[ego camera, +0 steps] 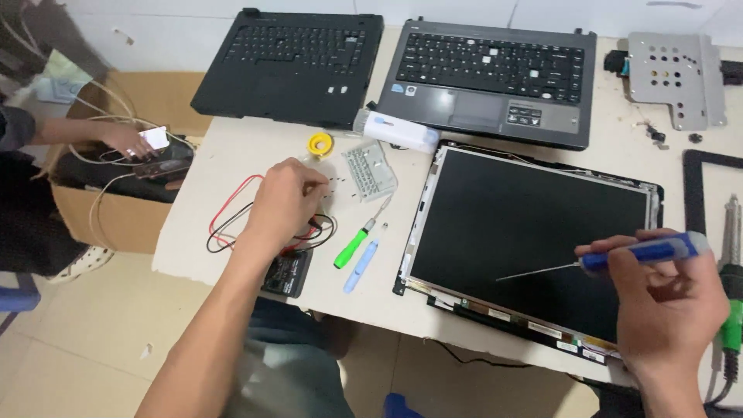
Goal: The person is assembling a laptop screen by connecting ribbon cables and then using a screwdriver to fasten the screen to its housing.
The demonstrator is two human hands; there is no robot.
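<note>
Closest to us, our left hand (282, 203) has its fingertips pinched together over the red and black wires (232, 220), tho we can't tell what's btwn them. Green screwdriver (354, 244) and light blue one (362, 265) lie just right of it. Then the bare laptop screen panel (534, 232), w/ our right hand (669, 306) clamped round a blue precision screwdriver (646, 251), tip over the panel.

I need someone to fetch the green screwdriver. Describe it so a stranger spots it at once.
Start at the bare screen panel lying flat on the table. Just off its left edge, two small screwdrivers lie side by side, near the left hand. The green screwdriver is the left one, with a bright green handle; its neighbour, the pale blue screwdriver, is lighter and slimmer.
</note>
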